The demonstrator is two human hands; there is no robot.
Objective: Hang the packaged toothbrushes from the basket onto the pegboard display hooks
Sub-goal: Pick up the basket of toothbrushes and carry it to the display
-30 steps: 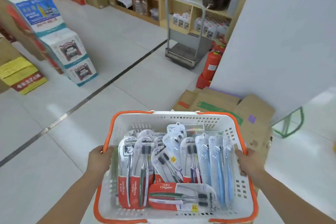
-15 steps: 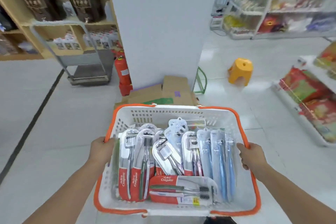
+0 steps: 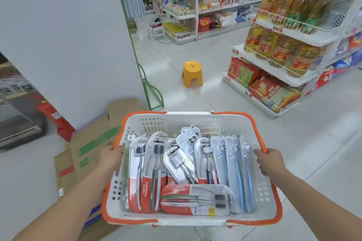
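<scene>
Head view: "Colgate" toothbrush packs [image 3: 193,199] in basket [image 3: 176,121]

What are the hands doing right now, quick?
Left hand: closed, gripping the left rim of the basket.
Right hand: closed, gripping the basket's right rim.

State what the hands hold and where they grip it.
Both hands, left hand and right hand, grip the white plastic basket by its orange-trimmed side rims.

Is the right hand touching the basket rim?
Touching. The head view shows the right hand gripping the basket's orange side rim, fingers curled over it.
</scene>
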